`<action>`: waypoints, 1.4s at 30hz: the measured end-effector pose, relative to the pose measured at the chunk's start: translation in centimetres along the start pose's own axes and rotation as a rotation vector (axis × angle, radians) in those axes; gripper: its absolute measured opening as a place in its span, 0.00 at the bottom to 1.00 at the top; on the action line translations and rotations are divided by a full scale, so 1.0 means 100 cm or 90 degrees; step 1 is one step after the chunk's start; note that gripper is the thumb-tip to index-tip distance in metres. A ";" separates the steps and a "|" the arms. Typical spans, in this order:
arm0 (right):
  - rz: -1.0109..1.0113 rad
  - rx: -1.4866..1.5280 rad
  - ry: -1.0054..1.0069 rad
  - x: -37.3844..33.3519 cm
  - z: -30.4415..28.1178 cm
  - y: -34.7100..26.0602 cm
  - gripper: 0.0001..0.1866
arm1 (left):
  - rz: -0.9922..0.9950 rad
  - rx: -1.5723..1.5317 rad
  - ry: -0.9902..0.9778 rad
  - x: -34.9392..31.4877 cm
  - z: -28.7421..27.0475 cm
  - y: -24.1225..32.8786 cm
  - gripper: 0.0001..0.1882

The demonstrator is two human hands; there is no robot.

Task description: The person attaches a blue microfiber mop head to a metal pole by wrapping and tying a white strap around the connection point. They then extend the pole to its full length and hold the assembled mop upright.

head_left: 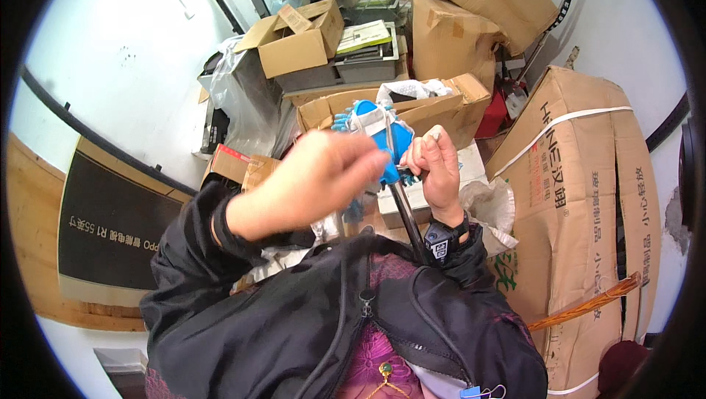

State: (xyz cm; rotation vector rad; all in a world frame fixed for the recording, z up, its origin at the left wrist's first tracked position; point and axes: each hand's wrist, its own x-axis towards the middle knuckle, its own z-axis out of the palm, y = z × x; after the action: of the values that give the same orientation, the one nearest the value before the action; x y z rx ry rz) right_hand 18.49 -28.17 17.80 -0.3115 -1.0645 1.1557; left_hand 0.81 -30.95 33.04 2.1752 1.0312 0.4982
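Note:
In front of my chest is a blue mop head (398,139) with light-blue tufted fringe at its far edge and a whitish strip across it. A black and silver pole (406,211) runs from it down toward my jacket, passing beside my right wrist. My left hand (312,178) reaches over the near left side of the head, partly covering it. Motion smears its fingers, so their grip is unclear. Close against the head's right edge, my right hand (435,171) is closed with fingers curled. Whatever it pinches is too small or hidden to make out.
Ahead stand an open cardboard box (305,44), a long open carton (434,116) and grey bins (368,68). Tall strapped cartons (566,200) line the right. A flat black carton (110,215) leans at left. A brown stick (588,302) crosses the right cartons.

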 end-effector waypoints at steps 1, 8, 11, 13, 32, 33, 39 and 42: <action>-0.006 0.007 -0.008 -0.002 0.000 -0.001 0.13 | -0.091 -0.122 -0.021 0.003 -0.005 -0.002 0.11; 0.007 0.137 -0.014 -0.008 0.007 -0.006 0.14 | 0.021 -0.472 -0.048 -0.008 0.028 -0.036 0.16; 0.018 0.127 -0.013 -0.007 0.009 -0.009 0.14 | -0.008 -0.603 0.052 -0.015 0.024 -0.045 0.17; 0.012 0.100 -0.016 -0.006 0.010 -0.011 0.14 | -0.013 -0.609 0.070 -0.021 0.021 -0.046 0.17; -0.018 -0.206 -0.016 -0.011 0.021 -0.011 0.07 | 0.348 0.017 0.090 0.041 0.049 -0.010 0.08; 0.020 -0.161 -0.027 -0.010 0.020 -0.010 0.08 | 0.328 0.010 0.150 0.037 0.049 -0.014 0.10; -0.044 -0.398 0.003 -0.003 0.015 -0.011 0.15 | 0.227 0.105 0.177 0.015 0.043 -0.044 0.14; -0.085 -0.407 -0.010 0.001 0.016 -0.012 0.15 | 0.226 0.200 0.186 0.017 0.052 -0.051 0.09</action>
State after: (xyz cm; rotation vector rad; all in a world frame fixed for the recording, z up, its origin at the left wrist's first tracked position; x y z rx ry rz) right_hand 17.88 -29.06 19.48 -0.7182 -1.4308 0.6745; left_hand 2.16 -29.32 25.86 2.6421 0.9206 0.8899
